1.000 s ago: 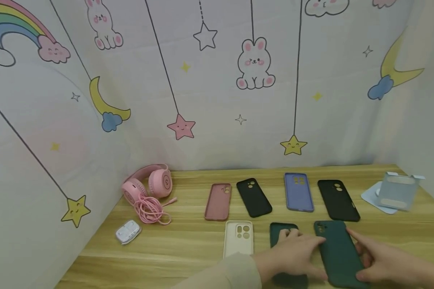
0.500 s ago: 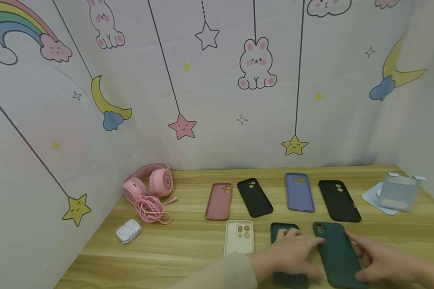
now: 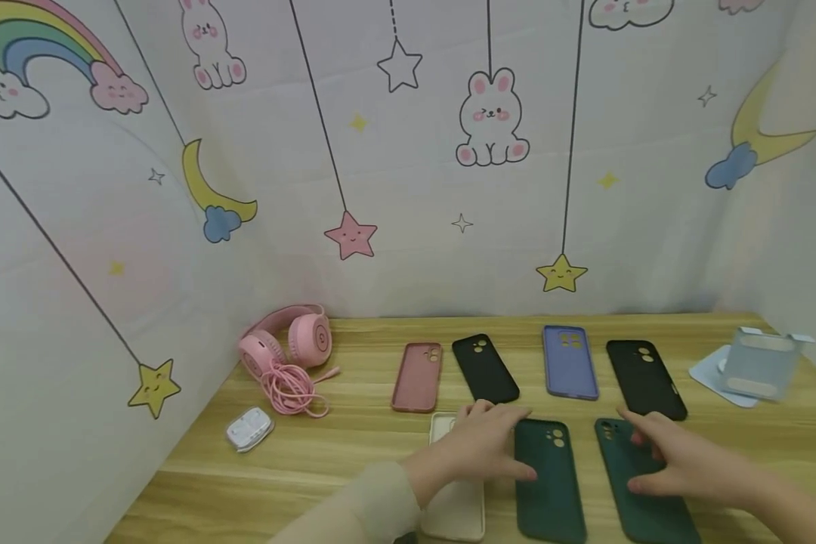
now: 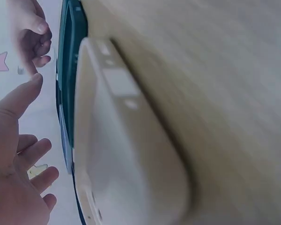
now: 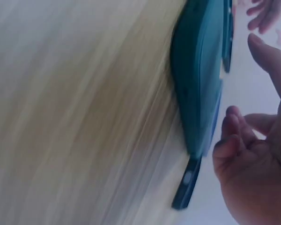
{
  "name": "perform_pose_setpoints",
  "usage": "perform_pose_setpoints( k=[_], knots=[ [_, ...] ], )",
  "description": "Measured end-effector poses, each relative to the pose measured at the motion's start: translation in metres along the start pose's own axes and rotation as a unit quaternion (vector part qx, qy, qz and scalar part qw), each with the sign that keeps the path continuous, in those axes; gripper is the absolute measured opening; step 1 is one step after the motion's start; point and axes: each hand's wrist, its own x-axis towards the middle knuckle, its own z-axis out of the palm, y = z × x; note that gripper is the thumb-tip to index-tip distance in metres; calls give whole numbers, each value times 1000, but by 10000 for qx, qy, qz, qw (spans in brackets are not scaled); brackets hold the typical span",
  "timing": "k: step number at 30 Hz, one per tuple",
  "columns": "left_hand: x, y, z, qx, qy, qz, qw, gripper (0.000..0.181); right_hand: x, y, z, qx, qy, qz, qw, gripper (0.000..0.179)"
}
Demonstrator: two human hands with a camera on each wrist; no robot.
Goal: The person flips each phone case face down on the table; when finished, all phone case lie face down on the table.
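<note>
A cream phone case (image 3: 457, 510) lies on the table, partly hidden by my left hand (image 3: 479, 446), which hovers over its upper half with the fingers spread. The left wrist view shows a gap between that hand and the cream case (image 4: 131, 140). Just right of the hand is a dark green phone case (image 3: 549, 483), back up. A second dark green phone case (image 3: 656, 517) lies further right, below my right hand (image 3: 680, 461). In the right wrist view, this hand's fingers (image 5: 229, 136) are loosely bent and apart from the green case (image 5: 196, 79).
Behind lie a pink case (image 3: 417, 378), a black case (image 3: 486, 370), a purple case (image 3: 570, 363) and another black case (image 3: 647, 381). Pink headphones (image 3: 292, 347) and a small white box (image 3: 250, 429) sit left. A light blue stand (image 3: 761, 366) is at the right.
My left hand has moved left, from over the left green case to over the cream one. My right hand has left the right green case's edge and hovers over it. The view has shifted slightly.
</note>
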Motion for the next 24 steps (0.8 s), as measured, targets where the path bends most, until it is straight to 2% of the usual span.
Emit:
perform_pose_setpoints(
  k=[4,9,13,16,24],
  knots=[
    [-6,-12,3,63,42,-58,10000,80,12,-10,7,-51,-136,-18,9999,93],
    [-10,-20,3,-57,-103,-27,9999,79,26,-25,16,-88,-424,116,9990,93],
    [-12,-22,5,-167,-151,34,9997,79,32,-33,26,-356,-469,29,9983,91],
    [-12,-21,6,-164,-133,90,9997,80,35,-36,30,-453,-510,134,9976,91],
    [-11,-19,6,-17,-171,54,9998,82,37,-44,33,-387,-495,261,9977,95]
  ],
)
